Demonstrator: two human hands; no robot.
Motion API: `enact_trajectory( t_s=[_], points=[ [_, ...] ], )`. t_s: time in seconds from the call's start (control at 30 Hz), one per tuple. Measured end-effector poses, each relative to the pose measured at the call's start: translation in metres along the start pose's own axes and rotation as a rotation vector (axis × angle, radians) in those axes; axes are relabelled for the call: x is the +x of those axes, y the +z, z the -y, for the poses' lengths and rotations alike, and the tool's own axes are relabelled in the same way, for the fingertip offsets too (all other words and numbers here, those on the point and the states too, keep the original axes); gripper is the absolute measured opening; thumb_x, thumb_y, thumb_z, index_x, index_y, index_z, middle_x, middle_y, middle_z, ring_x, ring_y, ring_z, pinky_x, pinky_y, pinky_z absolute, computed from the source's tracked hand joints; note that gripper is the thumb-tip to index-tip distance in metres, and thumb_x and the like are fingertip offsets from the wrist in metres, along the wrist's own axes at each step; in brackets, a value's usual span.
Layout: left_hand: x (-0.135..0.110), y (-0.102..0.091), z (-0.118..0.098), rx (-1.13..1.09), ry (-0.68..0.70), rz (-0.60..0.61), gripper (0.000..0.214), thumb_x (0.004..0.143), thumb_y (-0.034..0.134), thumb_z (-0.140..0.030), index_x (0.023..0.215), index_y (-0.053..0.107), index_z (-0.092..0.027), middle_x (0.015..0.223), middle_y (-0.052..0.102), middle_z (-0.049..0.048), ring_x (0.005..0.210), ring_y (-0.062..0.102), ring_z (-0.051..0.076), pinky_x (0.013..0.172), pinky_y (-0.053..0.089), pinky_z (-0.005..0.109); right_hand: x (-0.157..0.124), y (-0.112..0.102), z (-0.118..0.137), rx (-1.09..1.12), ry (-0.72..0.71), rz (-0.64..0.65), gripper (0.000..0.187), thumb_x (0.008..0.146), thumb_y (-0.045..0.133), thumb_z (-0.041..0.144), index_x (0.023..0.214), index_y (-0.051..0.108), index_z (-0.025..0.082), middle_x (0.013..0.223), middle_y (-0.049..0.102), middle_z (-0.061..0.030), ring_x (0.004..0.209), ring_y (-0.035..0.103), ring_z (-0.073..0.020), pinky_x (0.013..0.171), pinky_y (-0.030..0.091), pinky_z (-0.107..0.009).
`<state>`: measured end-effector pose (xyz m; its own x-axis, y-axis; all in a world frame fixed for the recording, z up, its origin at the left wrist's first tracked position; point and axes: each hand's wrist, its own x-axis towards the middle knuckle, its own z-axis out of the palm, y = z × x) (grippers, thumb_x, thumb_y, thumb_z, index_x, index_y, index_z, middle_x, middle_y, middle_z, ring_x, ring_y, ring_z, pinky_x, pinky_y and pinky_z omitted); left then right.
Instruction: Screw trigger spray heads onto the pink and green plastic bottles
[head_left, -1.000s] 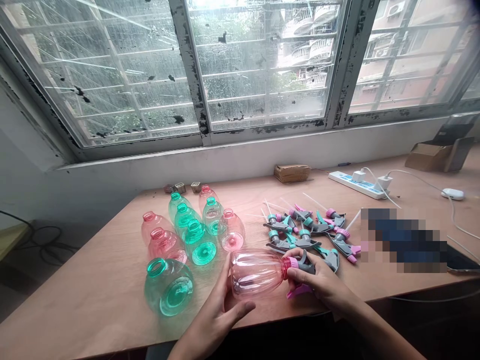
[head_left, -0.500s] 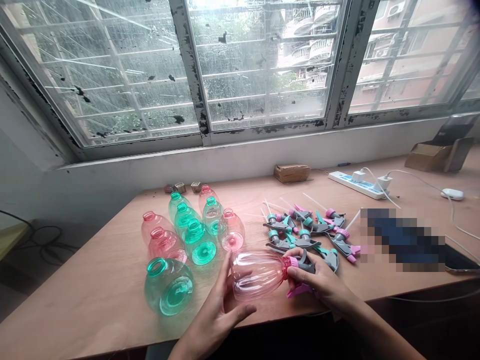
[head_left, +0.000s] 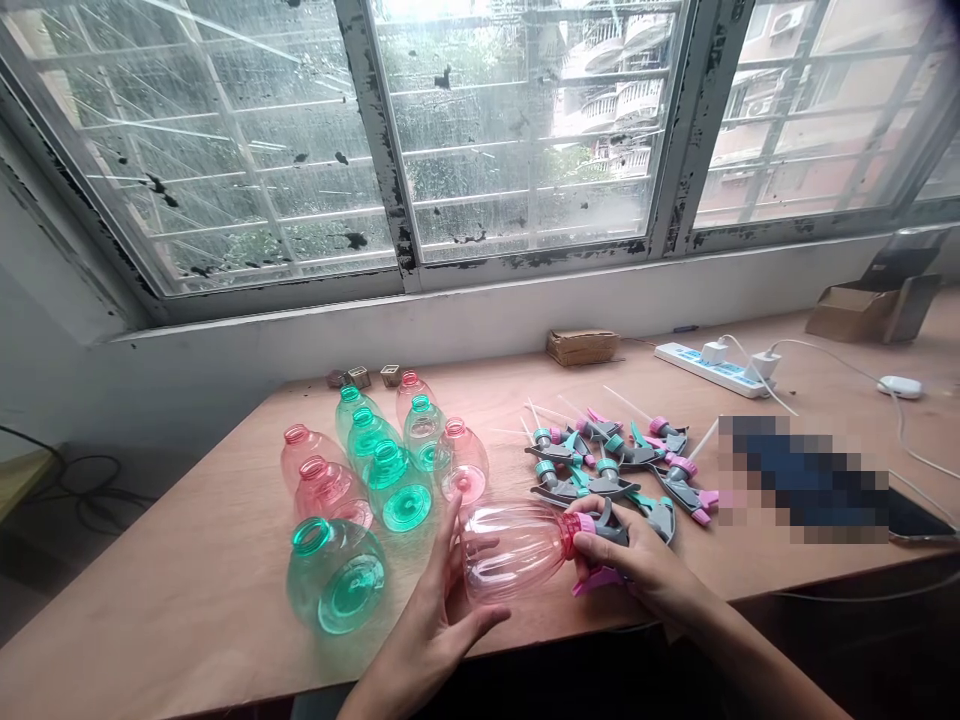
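A clear pink spray bottle [head_left: 514,550] lies on its side in the air over the table's front edge, its base toward the left. My right hand [head_left: 630,555] is closed around its neck and grey-and-pink trigger sprayer [head_left: 609,530]. At the base, my left hand [head_left: 439,605] is open, with the thumb stretched out and the fingers spread, some seen through the plastic. Left of it stand several open-necked bottles, among them a green bottle [head_left: 337,580] and a pink bottle [head_left: 461,460]. Beyond my right hand lies a pile of trigger sprayers [head_left: 592,480] with thin tubes.
A blurred-out dark phone-like object [head_left: 922,515] lies at the right. A white power strip [head_left: 712,370] with plugs and cables, a small cardboard box [head_left: 583,346] and an open carton [head_left: 855,310] sit along the back. Windows rise behind the wooden table [head_left: 187,560].
The view has shifted very slightly. My left fingers have moved a little at the bottle's base; the right hand keeps its grip on the neck and sprayer.
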<state>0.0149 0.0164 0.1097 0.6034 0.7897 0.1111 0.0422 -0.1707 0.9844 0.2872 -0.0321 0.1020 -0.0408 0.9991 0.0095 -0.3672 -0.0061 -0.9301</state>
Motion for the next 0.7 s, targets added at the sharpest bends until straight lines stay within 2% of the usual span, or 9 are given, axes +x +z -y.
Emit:
enact_trajectory(
  t_s=[0.1, 0.17, 0.27, 0.33, 0.43, 0.53, 0.6, 0.7],
  points=[
    [0.0, -0.001, 0.0, -0.002, -0.035, -0.021, 0.112, 0.086, 0.081, -0.04, 0.165, 0.001, -0.04, 0.17, 0.031, 0.0082, 0.153, 0.036, 0.035, 0.127, 0.029, 0.051, 0.0, 0.0, 0.0, -0.02, -0.002, 0.004, 0.042, 0.081, 0.087, 0.042, 0.103, 0.062, 0.017, 0.071, 0.069, 0.0004, 0.064, 0.065, -0.016, 0.064, 0.065, -0.037],
    [0.0, -0.001, -0.004, -0.041, -0.043, -0.033, 0.11, 0.085, 0.081, -0.044, 0.165, 0.007, -0.037, 0.172, 0.026, 0.0091, 0.154, 0.035, 0.037, 0.125, 0.032, 0.05, 0.0, 0.0, 0.0, -0.022, 0.001, 0.004, 0.042, 0.081, 0.087, 0.043, 0.104, 0.062, 0.018, 0.07, 0.069, 0.0005, 0.063, 0.064, -0.0163, 0.065, 0.064, -0.037],
    [0.001, 0.001, -0.013, -0.056, -0.063, -0.017, 0.104, 0.083, 0.082, -0.047, 0.164, 0.018, -0.033, 0.17, 0.029, 0.0118, 0.154, 0.034, 0.038, 0.125, 0.033, 0.049, -0.001, 0.0, 0.0, -0.013, 0.011, 0.005, 0.043, 0.08, 0.087, 0.043, 0.105, 0.062, 0.018, 0.07, 0.068, 0.0006, 0.063, 0.064, -0.0165, 0.065, 0.064, -0.038],
    [0.001, 0.002, -0.017, -0.039, -0.07, -0.011, 0.099, 0.085, 0.081, -0.044, 0.163, 0.02, -0.033, 0.171, 0.029, 0.011, 0.155, 0.032, 0.037, 0.127, 0.029, 0.05, -0.001, 0.0, 0.0, -0.011, 0.016, -0.002, 0.044, 0.079, 0.088, 0.044, 0.104, 0.062, 0.018, 0.073, 0.069, -0.0002, 0.064, 0.064, -0.017, 0.065, 0.064, -0.038],
    [0.001, 0.003, -0.017, -0.01, -0.035, -0.014, 0.096, 0.09, 0.076, -0.04, 0.164, 0.015, -0.041, 0.175, 0.016, 0.0063, 0.154, 0.034, 0.035, 0.127, 0.029, 0.051, -0.001, 0.0, 0.001, -0.016, 0.015, -0.015, 0.044, 0.078, 0.088, 0.045, 0.103, 0.063, 0.019, 0.075, 0.07, -0.0008, 0.063, 0.065, -0.0173, 0.064, 0.064, -0.038],
    [0.001, 0.004, -0.016, -0.013, -0.001, 0.014, 0.093, 0.095, 0.07, -0.037, 0.165, 0.009, -0.042, 0.175, 0.018, 0.005, 0.156, 0.031, 0.035, 0.128, 0.026, 0.051, -0.001, 0.0, 0.002, -0.035, 0.009, -0.002, 0.043, 0.08, 0.087, 0.046, 0.102, 0.062, 0.019, 0.071, 0.07, -0.0001, 0.062, 0.065, -0.017, 0.063, 0.063, -0.036],
    [0.001, 0.003, -0.016, 0.009, -0.008, 0.03, 0.095, 0.096, 0.07, -0.038, 0.165, 0.005, -0.04, 0.175, 0.018, 0.0047, 0.158, 0.026, 0.034, 0.129, 0.02, 0.052, -0.001, 0.0, 0.002, -0.057, 0.002, 0.009, 0.041, 0.081, 0.085, 0.046, 0.101, 0.062, 0.018, 0.069, 0.071, 0.0003, 0.061, 0.065, -0.0171, 0.063, 0.061, -0.034],
    [-0.002, 0.001, -0.018, 0.099, -0.04, 0.008, 0.105, 0.091, 0.075, -0.042, 0.165, 0.001, -0.039, 0.177, 0.008, 0.0035, 0.161, 0.012, 0.034, 0.131, 0.008, 0.051, -0.002, 0.0, 0.004, -0.103, 0.007, 0.031, 0.039, 0.083, 0.084, 0.045, 0.1, 0.061, 0.018, 0.07, 0.073, -0.0001, 0.061, 0.068, -0.0175, 0.063, 0.06, -0.032]
  ],
)
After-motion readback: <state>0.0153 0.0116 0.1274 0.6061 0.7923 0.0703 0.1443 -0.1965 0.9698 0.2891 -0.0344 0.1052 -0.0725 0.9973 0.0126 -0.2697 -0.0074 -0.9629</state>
